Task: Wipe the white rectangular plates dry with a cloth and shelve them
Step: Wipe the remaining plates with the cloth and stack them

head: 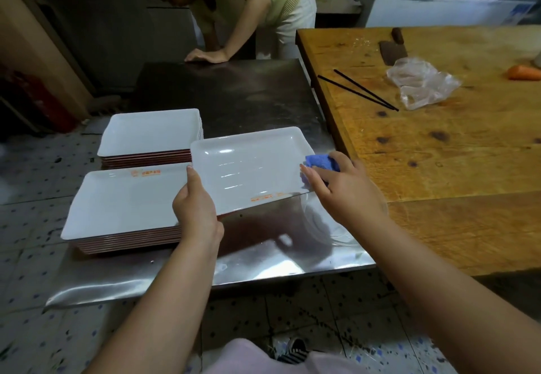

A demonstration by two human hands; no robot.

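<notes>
White plate (251,166) gripped at both short edges.

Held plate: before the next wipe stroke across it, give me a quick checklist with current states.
1. Left hand grips the white rectangular plate at its near-left edge: ok.
2. Right hand holds the blue cloth against the plate's right rim: ok.
3. Plate is lifted off the steel table, tilted: ok.
4. Plate surface dry: cannot tell; glare streaks show.
5. Two stacks of white plates sit left of the held plate, out of the stroke path: ok.
6. Shelf for stowing: not in view, cannot tell.
</notes>
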